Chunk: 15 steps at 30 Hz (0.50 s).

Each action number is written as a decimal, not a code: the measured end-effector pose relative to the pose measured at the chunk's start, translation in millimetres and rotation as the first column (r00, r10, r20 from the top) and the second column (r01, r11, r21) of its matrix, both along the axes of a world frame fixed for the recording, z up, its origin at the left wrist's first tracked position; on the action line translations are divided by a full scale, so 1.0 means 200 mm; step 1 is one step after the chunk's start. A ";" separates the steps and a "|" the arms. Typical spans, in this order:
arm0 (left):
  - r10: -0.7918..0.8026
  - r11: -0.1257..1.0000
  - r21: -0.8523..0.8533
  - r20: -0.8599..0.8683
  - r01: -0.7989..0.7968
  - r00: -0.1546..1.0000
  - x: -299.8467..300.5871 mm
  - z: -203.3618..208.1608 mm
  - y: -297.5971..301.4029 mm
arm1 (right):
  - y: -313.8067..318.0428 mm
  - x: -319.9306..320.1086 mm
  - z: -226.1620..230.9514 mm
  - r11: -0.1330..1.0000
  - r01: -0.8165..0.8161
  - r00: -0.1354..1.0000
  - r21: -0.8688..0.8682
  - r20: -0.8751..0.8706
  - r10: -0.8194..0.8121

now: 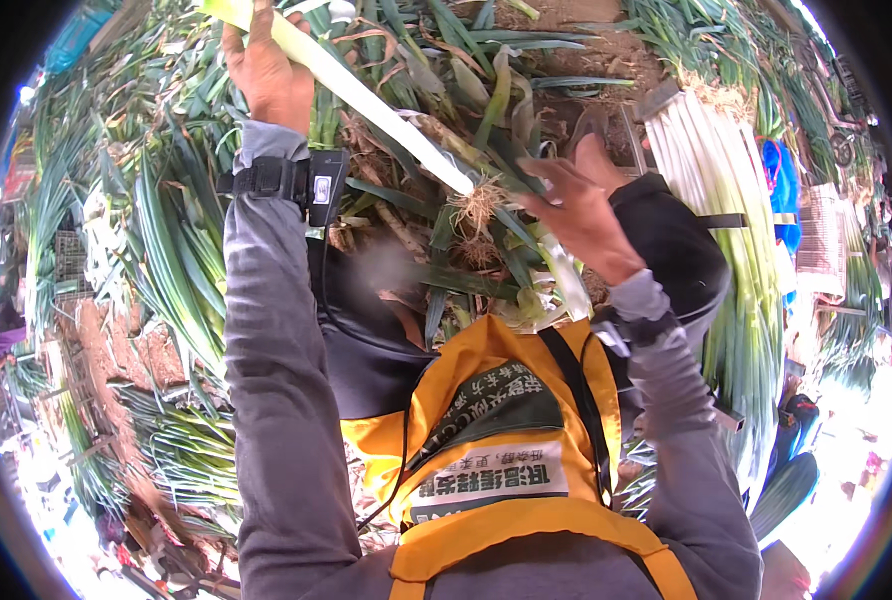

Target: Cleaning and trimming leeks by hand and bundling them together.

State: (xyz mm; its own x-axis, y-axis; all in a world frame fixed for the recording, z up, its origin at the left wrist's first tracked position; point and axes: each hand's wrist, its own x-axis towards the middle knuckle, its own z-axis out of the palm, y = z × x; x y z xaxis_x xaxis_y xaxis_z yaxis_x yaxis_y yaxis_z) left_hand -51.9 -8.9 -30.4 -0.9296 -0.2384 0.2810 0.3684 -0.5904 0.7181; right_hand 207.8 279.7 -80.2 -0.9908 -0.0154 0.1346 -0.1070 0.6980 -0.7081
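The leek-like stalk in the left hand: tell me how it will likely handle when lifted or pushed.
The leek-like stalk is probably fairly stiff: its white shaft runs straight out from the left hand. It may be somewhat slippery, since that shaft looks smooth. The root tuft would likely flop, being thin, loose strands.

The leek point(371, 102) was white, grading to pale green; its roots point(478, 205) were tan. The apron point(491, 345) was orange-yellow with a dark panel point(521, 400) and white label point(546, 476). Sleeves point(278, 350) were plain grey; trousers point(671, 235) were black.
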 end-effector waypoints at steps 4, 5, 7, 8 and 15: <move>-0.044 0.999 0.033 0.034 0.043 0.998 0.05 -0.01 0.07 | -0.23 -0.22 -0.07 1.000 -0.004 0.984 -0.010 -0.180 0.003; -0.082 0.995 0.063 0.029 0.080 0.996 0.05 -0.02 0.08 | -0.26 -0.28 -0.08 1.000 -0.003 0.983 0.009 -0.181 0.005; -0.048 0.997 0.058 0.068 0.044 0.997 0.04 -0.03 0.07 | -0.31 -0.33 -0.12 0.998 -0.059 0.985 0.002 -0.160 0.059; -0.056 0.997 0.062 0.080 0.052 0.995 0.03 -0.03 0.07 | -0.33 -0.35 -0.13 0.998 -0.062 0.969 0.010 -0.240 0.063; -0.007 0.993 0.117 0.084 -0.003 0.996 -0.01 -0.03 0.01 | -0.30 -0.29 -0.04 0.976 -0.212 0.902 -0.050 -0.394 0.176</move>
